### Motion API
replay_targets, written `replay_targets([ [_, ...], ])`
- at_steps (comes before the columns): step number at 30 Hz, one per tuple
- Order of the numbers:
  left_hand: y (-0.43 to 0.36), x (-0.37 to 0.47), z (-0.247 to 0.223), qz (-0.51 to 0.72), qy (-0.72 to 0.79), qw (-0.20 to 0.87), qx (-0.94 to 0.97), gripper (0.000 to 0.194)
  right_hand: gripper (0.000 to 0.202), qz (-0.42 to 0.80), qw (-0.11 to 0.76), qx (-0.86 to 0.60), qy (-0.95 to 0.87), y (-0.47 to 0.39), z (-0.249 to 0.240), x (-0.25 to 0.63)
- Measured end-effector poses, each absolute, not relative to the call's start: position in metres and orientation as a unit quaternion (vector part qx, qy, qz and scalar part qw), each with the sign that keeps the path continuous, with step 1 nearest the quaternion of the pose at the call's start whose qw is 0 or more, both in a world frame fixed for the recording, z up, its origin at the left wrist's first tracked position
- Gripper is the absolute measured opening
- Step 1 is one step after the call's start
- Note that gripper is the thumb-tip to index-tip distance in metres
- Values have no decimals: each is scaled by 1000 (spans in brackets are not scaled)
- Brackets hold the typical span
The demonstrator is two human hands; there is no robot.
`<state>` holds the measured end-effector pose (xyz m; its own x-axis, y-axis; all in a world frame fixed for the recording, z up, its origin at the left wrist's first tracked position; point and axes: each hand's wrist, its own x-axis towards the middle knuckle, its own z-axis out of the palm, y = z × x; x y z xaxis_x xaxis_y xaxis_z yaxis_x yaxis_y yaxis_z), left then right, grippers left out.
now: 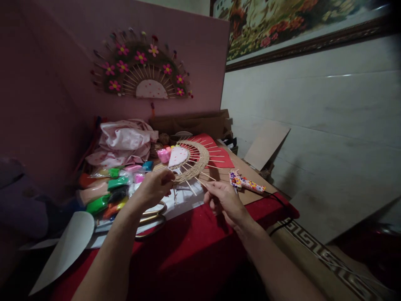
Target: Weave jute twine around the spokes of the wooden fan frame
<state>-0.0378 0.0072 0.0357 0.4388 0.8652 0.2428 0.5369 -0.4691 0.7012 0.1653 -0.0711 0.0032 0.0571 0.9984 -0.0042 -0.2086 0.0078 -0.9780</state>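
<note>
Two hands, left [156, 184] and right [226, 201], pinch a tan half-round rope-and-stick fan [204, 155] near the red-covered desk's [191, 228] front edge, perhaps to steady it.

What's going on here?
A person is working on a stick fan over a red-covered table. The left hand grips it near the lower end of its woven band; the right hand pinches one stick. Coloured packets lie to the left. A similar fan with flowers is up on the pink panel behind.
</note>
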Motion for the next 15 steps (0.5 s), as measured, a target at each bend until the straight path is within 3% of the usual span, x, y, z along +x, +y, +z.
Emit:
replay_targets([
  [3, 7, -38, 37, 299, 439, 265, 805, 9, 29, 379, 537, -551, -514, -80, 3, 184],
  [6, 4, -37, 39, 296, 444, 247, 809, 11, 23, 81, 492, -661, -561, -86, 2, 218],
  [9, 2, -36, 42, 292, 443, 212, 821, 13, 35, -115, 312, -723, -606, -85, -2, 255],
  [12, 0, -35, 44, 295, 431, 192, 831, 13, 43, -95, 159, -755, -629, -80, -8, 282],
  [15, 1, -35, 44, 301, 425, 176, 835, 14, 45, -59, 113, -732, -669, -76, -12, 293],
])
